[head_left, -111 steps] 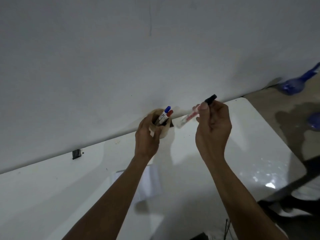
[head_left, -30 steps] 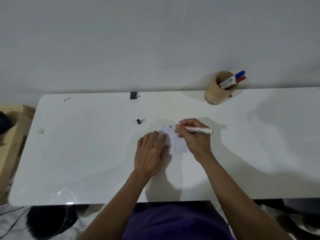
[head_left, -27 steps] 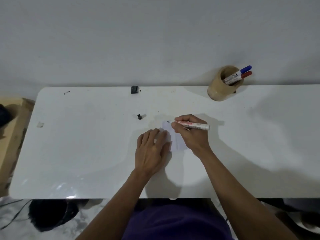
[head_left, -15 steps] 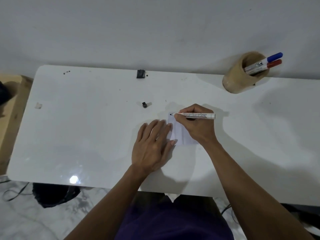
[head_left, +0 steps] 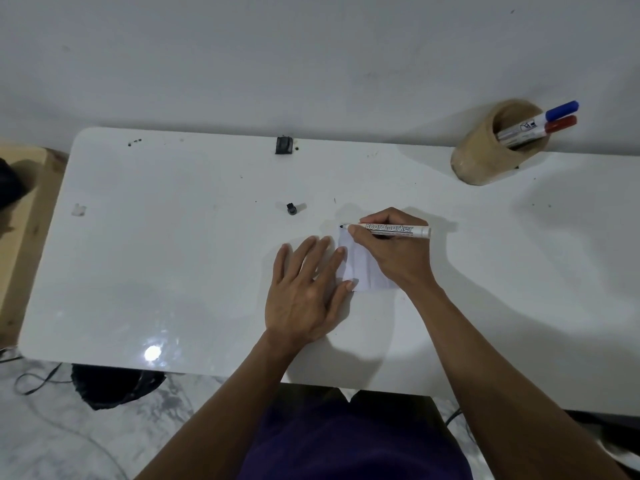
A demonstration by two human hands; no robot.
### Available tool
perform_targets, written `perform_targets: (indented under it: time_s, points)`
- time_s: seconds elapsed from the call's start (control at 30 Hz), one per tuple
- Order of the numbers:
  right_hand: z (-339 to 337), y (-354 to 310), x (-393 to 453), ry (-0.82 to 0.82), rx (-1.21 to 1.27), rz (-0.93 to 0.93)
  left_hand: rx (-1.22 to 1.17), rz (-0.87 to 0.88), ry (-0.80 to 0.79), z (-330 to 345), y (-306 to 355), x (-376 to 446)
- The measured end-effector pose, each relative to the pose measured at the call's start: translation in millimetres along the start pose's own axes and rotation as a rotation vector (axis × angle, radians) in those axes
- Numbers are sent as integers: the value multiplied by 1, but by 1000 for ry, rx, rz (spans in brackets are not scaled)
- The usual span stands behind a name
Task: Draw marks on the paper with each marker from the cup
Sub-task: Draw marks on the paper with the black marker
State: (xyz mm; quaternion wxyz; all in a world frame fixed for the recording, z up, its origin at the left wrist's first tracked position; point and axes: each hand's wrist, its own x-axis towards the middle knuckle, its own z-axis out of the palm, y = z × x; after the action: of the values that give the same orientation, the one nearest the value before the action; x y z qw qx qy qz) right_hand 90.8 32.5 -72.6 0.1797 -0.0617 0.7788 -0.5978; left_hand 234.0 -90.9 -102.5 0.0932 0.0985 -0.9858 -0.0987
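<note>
A small white paper (head_left: 360,268) lies on the white table (head_left: 173,265). My left hand (head_left: 304,292) rests flat with its fingers spread, fingertips pressing the paper's left edge. My right hand (head_left: 394,251) grips an uncapped black board marker (head_left: 391,229), whose black tip touches the paper's top left corner. The marker's black cap (head_left: 292,208) stands on the table to the left of the paper. A tan cup (head_left: 485,157) at the back right holds a blue-capped marker (head_left: 547,116) and a red-capped marker (head_left: 550,128).
A small black clip-like object (head_left: 284,144) sits at the table's back edge against the grey wall. A scrap of tape (head_left: 79,209) lies near the left edge. A wooden box (head_left: 24,216) stands left of the table; a dark bag (head_left: 114,389) and cables lie on the floor.
The black marker was lifted out of the cup and uncapped, then brought down to the paper. Over the last second the hands stay put; the camera has tilted down and closer.
</note>
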Motion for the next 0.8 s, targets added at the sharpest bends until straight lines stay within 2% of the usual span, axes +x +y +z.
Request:
perform_targets:
  time_s: [0.63, 0.8]
  points:
    - [-2, -5, -1, -39, -46, 9, -12, 20, 30, 1, 0, -1]
    - [-14, -29, -1, 10, 195, 147, -47, 16, 38, -5, 1, 2]
